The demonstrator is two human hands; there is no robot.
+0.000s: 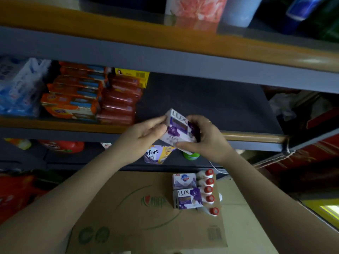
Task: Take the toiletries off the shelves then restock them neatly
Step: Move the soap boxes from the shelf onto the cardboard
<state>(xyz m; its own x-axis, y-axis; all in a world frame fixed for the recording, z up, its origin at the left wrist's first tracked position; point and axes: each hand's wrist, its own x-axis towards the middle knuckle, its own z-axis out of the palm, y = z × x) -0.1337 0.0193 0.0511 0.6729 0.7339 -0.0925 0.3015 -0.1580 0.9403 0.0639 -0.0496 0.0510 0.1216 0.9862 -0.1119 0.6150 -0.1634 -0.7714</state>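
Observation:
I hold a white and purple Lux soap box (178, 128) in front of the middle shelf (201, 99). My left hand (145, 133) grips its left end and my right hand (205, 136) curls round its right side and lower edge. The box is tilted, label towards me. Below, on a flattened cardboard sheet (139, 213), lie a second Lux box (187, 198), a white soap box with a blue shield logo (184, 180) and several white bottles with red caps (209, 189).
Orange soap packs (73, 96), red packs (119, 103), a yellow box (132, 75) and blue and white packs (18, 88) fill the shelf's left half. A Comfort pouch (156, 154) and green cap (191, 155) sit on the lower shelf. Bottles stand on the top shelf.

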